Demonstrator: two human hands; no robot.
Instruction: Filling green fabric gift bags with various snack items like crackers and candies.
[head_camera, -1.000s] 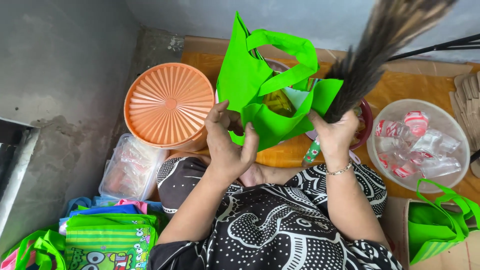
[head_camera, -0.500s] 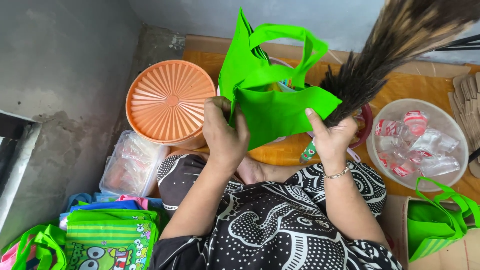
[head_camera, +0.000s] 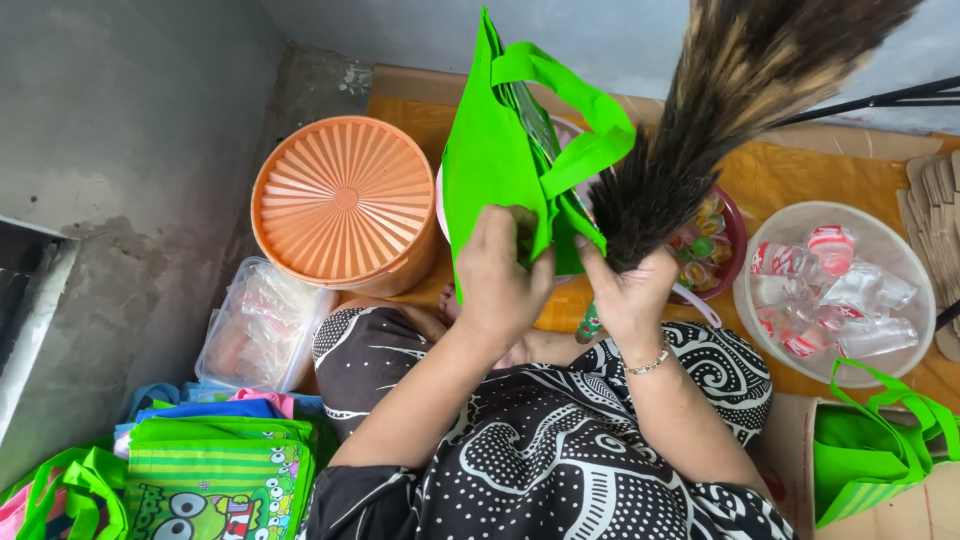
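Our fingers of the left hand were clamped on the lower edge of the green bag, thumb behind the fabric, while the right hand pinched the same edge just beside it. The bag stood upright above both hands, its two handles looping rightward against a dark broom head that crossed our right hand. Open room was scarce: one orange ribbed container sat just left of the bag, one clear bowl of sealed water cups lay to the right, and a concrete wall closed the left side. We counted one clear plastic box near our left knee and one striped green bag below it.
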